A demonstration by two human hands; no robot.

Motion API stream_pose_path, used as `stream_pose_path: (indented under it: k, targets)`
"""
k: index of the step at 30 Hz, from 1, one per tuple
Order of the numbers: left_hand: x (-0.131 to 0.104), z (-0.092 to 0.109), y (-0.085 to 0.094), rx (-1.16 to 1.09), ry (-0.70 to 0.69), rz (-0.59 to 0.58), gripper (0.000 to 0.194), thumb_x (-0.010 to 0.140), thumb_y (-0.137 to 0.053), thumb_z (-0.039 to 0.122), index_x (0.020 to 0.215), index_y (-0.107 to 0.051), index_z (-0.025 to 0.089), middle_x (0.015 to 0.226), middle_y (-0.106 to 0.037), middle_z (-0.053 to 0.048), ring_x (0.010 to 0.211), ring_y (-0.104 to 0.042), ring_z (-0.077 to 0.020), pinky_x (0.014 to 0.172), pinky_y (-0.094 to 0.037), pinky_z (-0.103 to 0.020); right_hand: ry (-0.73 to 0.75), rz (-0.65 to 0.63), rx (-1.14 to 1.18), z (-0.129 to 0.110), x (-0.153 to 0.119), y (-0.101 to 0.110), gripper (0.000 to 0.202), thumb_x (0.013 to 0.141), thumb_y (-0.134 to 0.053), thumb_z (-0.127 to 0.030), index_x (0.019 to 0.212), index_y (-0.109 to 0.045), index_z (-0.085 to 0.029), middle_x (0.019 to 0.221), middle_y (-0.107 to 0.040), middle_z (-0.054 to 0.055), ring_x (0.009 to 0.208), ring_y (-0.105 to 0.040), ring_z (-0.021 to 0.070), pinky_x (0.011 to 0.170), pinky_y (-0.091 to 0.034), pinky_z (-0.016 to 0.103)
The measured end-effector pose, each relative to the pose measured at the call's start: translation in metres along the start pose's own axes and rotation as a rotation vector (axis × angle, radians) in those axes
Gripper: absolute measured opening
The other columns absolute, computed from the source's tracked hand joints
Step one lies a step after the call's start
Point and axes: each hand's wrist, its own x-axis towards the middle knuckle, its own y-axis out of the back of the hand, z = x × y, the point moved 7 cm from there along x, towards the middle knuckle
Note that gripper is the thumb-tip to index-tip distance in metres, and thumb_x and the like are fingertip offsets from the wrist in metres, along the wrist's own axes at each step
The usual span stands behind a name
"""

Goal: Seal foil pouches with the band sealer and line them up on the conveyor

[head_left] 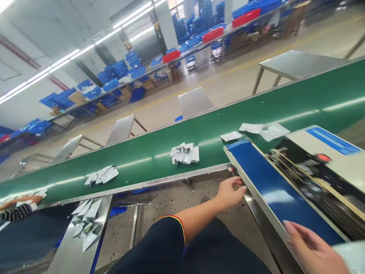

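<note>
My left hand (231,192) is beside the outer side rail of a short blue belt (273,194), with its fingers loosely bent and apart and nothing in it. Over the near end of that belt is my right hand (315,249), its fingers slightly curled and apart, holding nothing that I can see. A pale, blurred packet (352,255) shows at the lower right edge, just past this hand. At the far end of the blue belt, a silvery-white packet (231,136) lies on the green conveyor belt (148,146), with other packets (265,129) beyond it.
A machine (339,156) with a red button adjoins the blue belt. Packet piles lie on the green belt (185,153) (102,175). A metal side table (68,247) holds several packets (87,222). At far left, a co-worker's arm (25,199) reaches over the conveyor. Blue bins (114,70) stand behind.
</note>
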Motion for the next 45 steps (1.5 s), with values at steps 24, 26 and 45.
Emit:
stream_pose_path:
  k: [24, 26, 45]
  targets:
    - [0.150, -0.159, 0.329, 0.795, 0.031, -0.033, 0.046, 0.106, -0.063, 0.014, 0.150, -0.073, 0.027, 0.187, -0.036, -0.013, 0.175, -0.025, -0.0411, 0.138, -0.036, -0.063, 0.667, -0.524, -1.102, -0.220, 0.126, -0.499, 0.127, 0.087, -0.079, -0.083, 0.186, -0.015, -0.037, 0.191, 0.008, 0.020, 0.169, -0.002, 0.0625, 0.116, -0.034, 0.088]
    - [0.153, -0.162, 0.328, 0.779, 0.002, 0.018, 0.043, 0.105, -0.065, 0.012, 0.143, -0.078, 0.026, 0.182, -0.044, -0.014, 0.173, -0.033, -0.0382, 0.140, -0.033, -0.062, 0.618, -0.444, -1.084, -0.221, 0.121, -0.504, 0.131, 0.085, -0.074, -0.092, 0.187, -0.015, -0.035, 0.191, 0.008, 0.020, 0.169, 0.000, 0.0634, 0.116, -0.031, 0.091]
    - [0.100, -0.169, 0.363, 0.555, 0.046, 0.204, 0.071, 0.087, -0.061, -0.014, 0.143, -0.082, 0.026, 0.177, -0.053, -0.012, 0.167, -0.047, -0.0343, 0.139, -0.040, -0.053, 0.635, -0.355, -0.830, -0.223, 0.172, -0.446, 0.075, 0.094, -0.051, -0.011, 0.168, -0.061, -0.018, 0.182, -0.042, 0.014, 0.160, -0.043, 0.0462, 0.125, -0.047, 0.059]
